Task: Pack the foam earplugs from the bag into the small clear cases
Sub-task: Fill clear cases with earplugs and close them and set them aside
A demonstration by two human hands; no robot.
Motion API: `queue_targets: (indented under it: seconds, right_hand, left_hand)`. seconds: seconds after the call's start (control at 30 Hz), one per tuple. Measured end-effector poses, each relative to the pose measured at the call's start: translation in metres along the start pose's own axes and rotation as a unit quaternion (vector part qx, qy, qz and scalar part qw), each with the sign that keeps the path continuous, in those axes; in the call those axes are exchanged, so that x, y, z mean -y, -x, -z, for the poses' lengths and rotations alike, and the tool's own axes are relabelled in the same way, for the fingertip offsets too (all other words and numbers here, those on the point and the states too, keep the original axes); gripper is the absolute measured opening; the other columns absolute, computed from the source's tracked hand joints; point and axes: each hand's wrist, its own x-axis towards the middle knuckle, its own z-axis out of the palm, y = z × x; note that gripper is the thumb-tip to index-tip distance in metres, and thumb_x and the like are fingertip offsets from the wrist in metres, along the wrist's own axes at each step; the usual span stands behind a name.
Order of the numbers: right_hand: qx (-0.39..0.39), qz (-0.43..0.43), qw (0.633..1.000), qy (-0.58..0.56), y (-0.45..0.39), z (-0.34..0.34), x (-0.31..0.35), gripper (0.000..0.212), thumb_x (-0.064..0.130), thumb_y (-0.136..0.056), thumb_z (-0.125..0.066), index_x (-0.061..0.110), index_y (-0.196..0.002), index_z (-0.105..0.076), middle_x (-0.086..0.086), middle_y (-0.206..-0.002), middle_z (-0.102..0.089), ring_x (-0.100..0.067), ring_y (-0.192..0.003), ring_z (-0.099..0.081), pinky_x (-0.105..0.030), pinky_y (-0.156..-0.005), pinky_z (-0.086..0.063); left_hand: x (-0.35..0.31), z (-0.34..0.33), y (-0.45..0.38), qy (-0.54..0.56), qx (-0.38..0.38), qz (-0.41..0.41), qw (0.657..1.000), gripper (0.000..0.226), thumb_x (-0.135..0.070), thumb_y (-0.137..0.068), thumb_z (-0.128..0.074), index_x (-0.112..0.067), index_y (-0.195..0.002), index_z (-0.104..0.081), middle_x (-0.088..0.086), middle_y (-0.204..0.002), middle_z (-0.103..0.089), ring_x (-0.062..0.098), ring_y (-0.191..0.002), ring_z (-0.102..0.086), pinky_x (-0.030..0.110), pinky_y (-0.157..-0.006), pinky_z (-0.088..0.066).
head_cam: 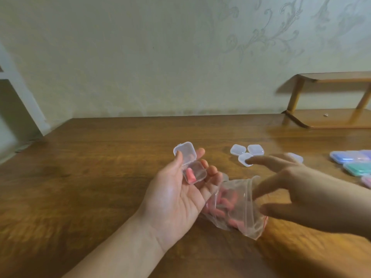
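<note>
While the left hand [176, 195] grips an open clear case [190, 163] holding one pink earplug [190, 176], the right hand [291, 189] spreads.

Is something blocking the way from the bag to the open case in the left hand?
Nothing visible. The case lies open in the left hand, one earplug inside, right beside the bag mouth, where the right hand reaches.

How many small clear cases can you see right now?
5. One open case sits in the left hand; three closed ones cluster on the table; another shows behind the right hand's fingers. More may be hidden.
</note>
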Motion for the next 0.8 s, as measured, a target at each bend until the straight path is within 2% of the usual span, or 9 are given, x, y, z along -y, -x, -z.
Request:
queue_targets:
  seconds: [0.13, 0.27, 0.37, 0.43, 0.5, 0.53, 0.6, 0.7, 0.8]
  right_hand:
    - [-0.004, 0.0, 0.999, -0.042, -0.012, -0.013, 0.011, 0.015, 0.045, -0.087, -0.063, 0.061, -0.087, -0.062, 0.035, -0.152, -0.002, 0.012, -0.138, 0.007, -0.02, -0.109, -0.02]
    - [-0.041, -0.012, 0.997, -0.066, -0.022, -0.021, 0.022, 0.042, 0.028, -0.085, -0.054, 0.053, -0.052, -0.052, 0.024, -0.155, -0.018, 0.002, -0.141, -0.006, -0.027, -0.11, -0.033]
    - [-0.053, 0.013, 0.998, -0.021, -0.02, -0.019, 0.016, 0.029, 0.035, -0.085, -0.057, 0.047, -0.06, -0.051, 0.028, -0.151, -0.02, 0.002, -0.14, -0.011, -0.031, -0.106, -0.038]
    - [-0.054, 0.029, 0.998, -0.006, -0.012, -0.006, 0.003, 0.008, 0.056, -0.08, -0.062, 0.055, -0.074, -0.057, 0.038, -0.146, -0.022, 0.008, -0.137, -0.016, -0.03, -0.109, -0.035]
    - [-0.075, 0.028, 0.996, -0.025, 0.002, 0.014, -0.006, 0.013, 0.068, -0.071, -0.061, 0.062, -0.083, -0.061, 0.044, -0.134, -0.038, 0.016, -0.126, -0.035, -0.026, -0.103, -0.042]
    - [-0.11, 0.029, 0.991, -0.066, 0.007, 0.023, -0.009, 0.013, 0.066, -0.07, -0.065, 0.062, -0.083, -0.063, 0.043, -0.124, -0.051, 0.015, -0.114, -0.05, -0.022, -0.091, -0.05]
    - [-0.197, 0.031, 0.959, -0.199, 0.011, 0.033, -0.007, 0.012, 0.047, -0.072, -0.076, 0.052, -0.081, -0.07, 0.026, -0.095, -0.071, 0.003, -0.083, -0.068, -0.021, -0.071, -0.056]
    - [-0.275, 0.064, 0.897, -0.34, 0.004, 0.021, 0.008, 0.021, 0.022, -0.072, -0.076, 0.034, -0.088, -0.072, 0.004, -0.075, -0.074, -0.014, -0.063, -0.07, -0.019, -0.058, -0.055]
    - [-0.342, 0.071, 0.882, -0.316, -0.005, 0.0, 0.029, 0.013, 0.028, -0.077, -0.075, 0.03, -0.087, -0.067, 0.007, -0.077, -0.07, -0.01, -0.064, -0.067, -0.019, -0.054, -0.051]
  left_hand:
    - [0.001, 0.0, 0.0, -0.017, -0.005, 0.003, 1.0, 0.038, -0.028, -0.096, -0.052, -0.002, -0.12, -0.064, 0.015, -0.09, -0.059, 0.023, -0.074, -0.066, 0.043, -0.079, -0.061]
    - [0.001, -0.001, 0.001, -0.023, 0.007, 0.008, 1.0, 0.045, -0.028, -0.084, -0.058, -0.002, -0.12, -0.063, 0.016, -0.091, -0.058, 0.024, -0.077, -0.064, 0.042, -0.075, -0.06]
    - [0.0, -0.001, 0.002, -0.022, 0.012, 0.006, 1.0, 0.049, -0.029, -0.079, -0.06, -0.002, -0.12, -0.064, 0.016, -0.093, -0.057, 0.025, -0.079, -0.063, 0.042, -0.076, -0.06]
    - [0.0, -0.001, 0.001, -0.027, 0.012, 0.005, 1.0, 0.042, -0.03, -0.089, -0.057, -0.002, -0.119, -0.064, 0.016, -0.093, -0.057, 0.025, -0.08, -0.062, 0.043, -0.078, -0.061]
    - [0.0, 0.0, 0.001, -0.034, 0.018, 0.004, 0.999, 0.041, -0.032, -0.093, -0.054, -0.003, -0.119, -0.064, 0.016, -0.093, -0.057, 0.025, -0.077, -0.062, 0.043, -0.08, -0.058]
    - [0.0, 0.001, 0.001, -0.04, 0.024, 0.001, 0.999, 0.044, -0.033, -0.09, -0.056, -0.002, -0.119, -0.065, 0.015, -0.092, -0.057, 0.024, -0.075, -0.062, 0.042, -0.079, -0.058]
    - [0.001, 0.002, 0.001, -0.062, 0.035, -0.007, 0.997, 0.05, -0.036, -0.082, -0.058, -0.003, -0.118, -0.066, 0.014, -0.089, -0.058, 0.022, -0.07, -0.062, 0.039, -0.073, -0.058]
    - [0.003, 0.002, 0.002, -0.083, 0.054, -0.001, 0.995, 0.05, -0.04, -0.087, -0.054, -0.005, -0.12, -0.066, 0.012, -0.088, -0.059, 0.021, -0.07, -0.061, 0.037, -0.071, -0.054]
    - [0.006, 0.003, 0.004, -0.092, 0.078, 0.008, 0.993, 0.051, -0.04, -0.09, -0.05, -0.002, -0.12, -0.066, 0.014, -0.09, -0.059, 0.023, -0.071, -0.06, 0.037, -0.066, -0.054]
